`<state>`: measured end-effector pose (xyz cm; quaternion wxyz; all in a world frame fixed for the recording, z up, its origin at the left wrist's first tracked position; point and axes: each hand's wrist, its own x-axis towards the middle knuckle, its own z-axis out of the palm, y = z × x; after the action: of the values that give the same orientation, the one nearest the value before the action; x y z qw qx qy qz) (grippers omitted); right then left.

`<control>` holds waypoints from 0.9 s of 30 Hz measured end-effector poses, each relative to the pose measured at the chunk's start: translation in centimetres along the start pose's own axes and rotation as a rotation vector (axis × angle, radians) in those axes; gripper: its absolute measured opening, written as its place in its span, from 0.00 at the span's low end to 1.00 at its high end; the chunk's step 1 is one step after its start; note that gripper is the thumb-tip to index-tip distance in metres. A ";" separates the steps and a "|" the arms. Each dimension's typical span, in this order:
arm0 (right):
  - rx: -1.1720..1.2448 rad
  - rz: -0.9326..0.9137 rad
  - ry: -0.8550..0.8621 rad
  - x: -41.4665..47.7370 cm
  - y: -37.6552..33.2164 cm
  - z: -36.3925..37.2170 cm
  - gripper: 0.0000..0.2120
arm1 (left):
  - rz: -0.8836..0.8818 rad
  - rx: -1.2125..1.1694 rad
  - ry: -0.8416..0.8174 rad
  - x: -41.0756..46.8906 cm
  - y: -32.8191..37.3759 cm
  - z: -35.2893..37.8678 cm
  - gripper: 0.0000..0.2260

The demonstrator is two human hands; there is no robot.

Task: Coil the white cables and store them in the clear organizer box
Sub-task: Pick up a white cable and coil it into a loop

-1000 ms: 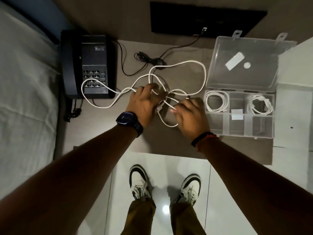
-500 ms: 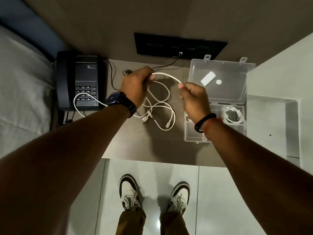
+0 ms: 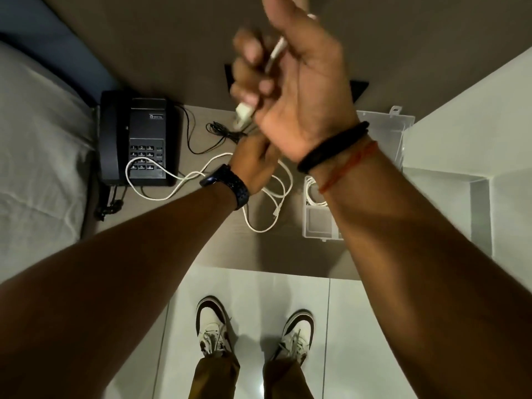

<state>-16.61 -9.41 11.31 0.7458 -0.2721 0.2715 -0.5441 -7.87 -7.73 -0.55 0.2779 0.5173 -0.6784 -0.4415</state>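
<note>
Stretching along the left edge, a bed (image 3: 37, 156) is flanking the table (image 3: 259, 251), where a black telephone (image 3: 138, 139) is sitting. The right hand (image 3: 290, 79), raised close and blurred, is gripping a white cable (image 3: 276, 54) and blocking much of the clear organizer box (image 3: 319, 223). The left hand (image 3: 253, 165) is lying closed over cable loops (image 3: 267, 223) trailing onto the telephone.
</note>
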 end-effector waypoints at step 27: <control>-0.066 -0.591 -0.150 -11.9 -39.1 39.1 0.07 | 0.438 0.037 0.459 -0.3 49.9 -29.1 0.30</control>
<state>-18.23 -3.86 67.52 0.5638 -0.4026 0.1422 -0.7070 -6.33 -12.78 56.97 0.5029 0.4499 -0.7011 -0.2304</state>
